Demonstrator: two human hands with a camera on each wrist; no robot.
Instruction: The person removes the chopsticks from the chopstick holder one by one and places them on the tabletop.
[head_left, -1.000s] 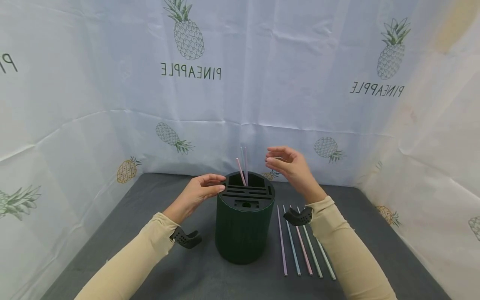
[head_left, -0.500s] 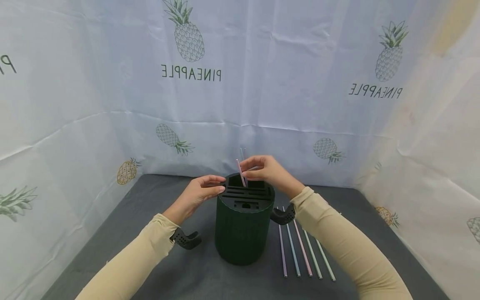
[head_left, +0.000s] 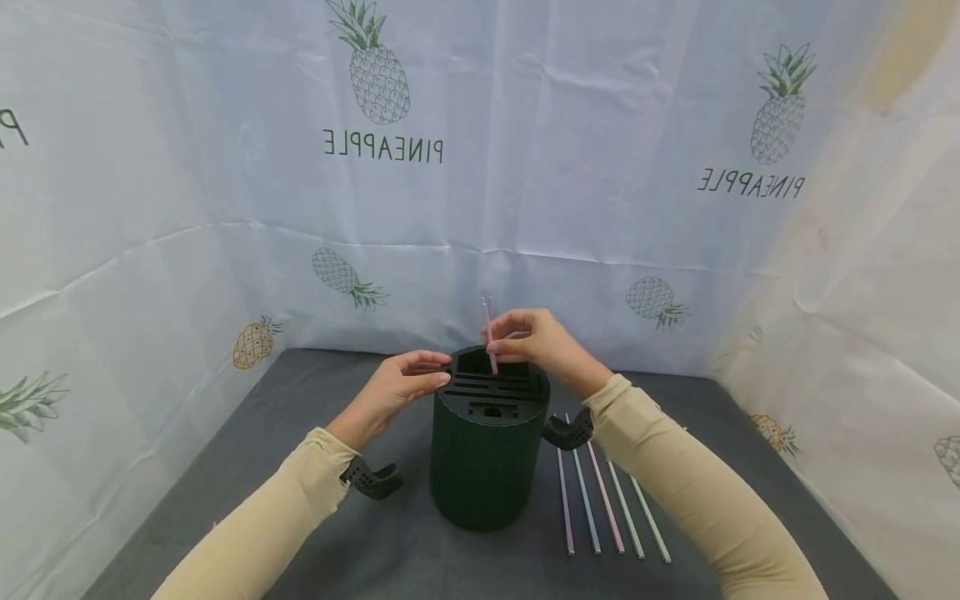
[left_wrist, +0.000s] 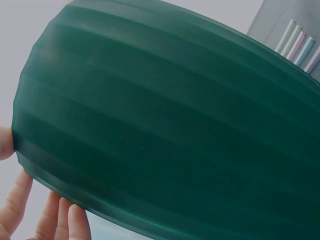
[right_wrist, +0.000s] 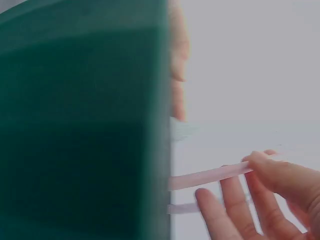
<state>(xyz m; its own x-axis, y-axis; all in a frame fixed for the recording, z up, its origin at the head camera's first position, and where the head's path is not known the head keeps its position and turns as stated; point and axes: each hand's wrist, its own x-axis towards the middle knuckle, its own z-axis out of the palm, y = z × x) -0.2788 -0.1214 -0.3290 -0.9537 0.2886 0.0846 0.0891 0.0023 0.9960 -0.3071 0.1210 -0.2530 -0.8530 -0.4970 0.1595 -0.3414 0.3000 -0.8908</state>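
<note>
Between the right fingers (head_left: 513, 320), that pinched pink stick (right_wrist: 207, 177) could snag its purple neighbour (right_wrist: 184, 208) if tilted; left fingers (left_wrist: 47, 216) spread against the holder (head_left: 483, 467).

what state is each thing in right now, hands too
green holder: upright on the table
pink straw: standing in the holder, pinched by the right hand
lavender straw: also in the holder
five loose straws: lying side by side on the table
left hand: touching the holder's rim
right hand: pinching the pink straw
backdrop: hanging, creased
</note>
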